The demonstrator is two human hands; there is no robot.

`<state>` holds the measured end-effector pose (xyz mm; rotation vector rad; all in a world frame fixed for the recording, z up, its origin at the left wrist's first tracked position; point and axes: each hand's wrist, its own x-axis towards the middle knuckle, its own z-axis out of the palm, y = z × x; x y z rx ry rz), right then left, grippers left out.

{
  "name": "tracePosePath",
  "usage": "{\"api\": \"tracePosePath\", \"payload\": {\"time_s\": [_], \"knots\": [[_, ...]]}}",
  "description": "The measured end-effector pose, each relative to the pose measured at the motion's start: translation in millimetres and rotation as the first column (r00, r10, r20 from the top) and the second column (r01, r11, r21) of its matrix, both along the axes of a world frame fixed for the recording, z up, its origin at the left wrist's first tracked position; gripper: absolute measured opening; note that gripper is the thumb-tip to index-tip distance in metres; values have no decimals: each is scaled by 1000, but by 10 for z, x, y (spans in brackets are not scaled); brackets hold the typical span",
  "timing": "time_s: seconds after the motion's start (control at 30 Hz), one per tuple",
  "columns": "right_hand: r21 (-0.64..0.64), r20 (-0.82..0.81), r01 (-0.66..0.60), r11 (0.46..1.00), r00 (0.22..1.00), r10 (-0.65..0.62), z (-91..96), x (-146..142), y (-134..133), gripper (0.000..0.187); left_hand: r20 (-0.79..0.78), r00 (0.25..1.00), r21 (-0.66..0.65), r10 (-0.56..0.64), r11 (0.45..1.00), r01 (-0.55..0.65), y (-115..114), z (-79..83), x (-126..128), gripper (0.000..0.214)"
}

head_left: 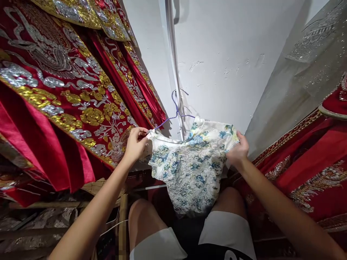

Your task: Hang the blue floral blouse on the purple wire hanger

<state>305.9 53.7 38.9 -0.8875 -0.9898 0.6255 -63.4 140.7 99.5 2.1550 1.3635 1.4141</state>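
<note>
A white shirt with a blue and green floral print (192, 169) hangs in front of me on a thin purple hanger (177, 112). The hanger's hook and neck show above the collar; its right arm runs inside the shirt. My left hand (137, 142) pinches the shirt's left shoulder by the collar, close to the hanger's left arm. On the other side, my right hand (238, 148) grips the end of the right sleeve, thumb on top. Between the two hands the neckline is stretched wide, and the body of the shirt drops toward my knees.
Red cloth with gold and silver sequin embroidery (81, 94) hangs at the left. More red embroidered fabric (311, 162) is at the right, below sheer plastic sheeting (303, 72). A white wall (222, 43) with a vertical strip (171, 47) stands ahead. A wooden frame (123, 216) is lower left.
</note>
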Motion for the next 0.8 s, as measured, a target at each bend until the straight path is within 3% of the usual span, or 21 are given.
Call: {"api": "tracePosePath", "payload": {"time_s": [0.1,0.27,0.33,0.4,0.43,0.5,0.53,0.57,0.6,0.63,0.7,0.73,0.8], "knots": [[66,-40,57,996,998,-54,322,78,124,52,-9,999,-54,-38,998,37,-12,13,101,26],[126,213,77,989,972,-103,992,-123,-34,66,172,979,-6,-113,993,115,-64,234,409,20],[94,307,19,995,951,-47,1173,-353,-295,66,152,983,33,-105,994,101,-96,263,468,20],[-15,425,-186,982,888,175,1258,-619,-632,61,141,985,76,-98,993,88,-120,205,479,22],[-57,505,-360,931,794,338,1264,-746,-800,55,165,981,91,-101,992,87,-126,145,471,23],[-205,633,-685,699,452,628,1214,-955,-1063,42,270,958,107,-94,992,67,-124,-13,438,26],[-255,676,-766,590,295,675,1162,-1026,-1136,38,329,940,115,-90,992,55,-121,-98,420,25],[-288,716,-796,532,190,672,1097,-1073,-1162,34,384,919,121,-86,992,42,-119,-175,404,25],[-295,757,-791,535,148,636,1024,-1096,-1141,31,428,900,125,-82,992,31,-122,-238,395,23],[-277,800,-760,588,157,579,948,-1097,-1078,29,459,885,128,-76,992,19,-134,-282,395,21],[-199,868,-625,755,246,432,798,-1058,-867,25,488,870,106,-70,994,21,-195,-310,434,17],[-150,889,-533,833,297,349,725,-1034,-740,29,506,859,84,-79,996,42,-245,-295,474,17],[-31,917,-340,940,364,162,581,-1014,-502,59,556,819,27,-143,988,154,-376,-227,589,22]]}}
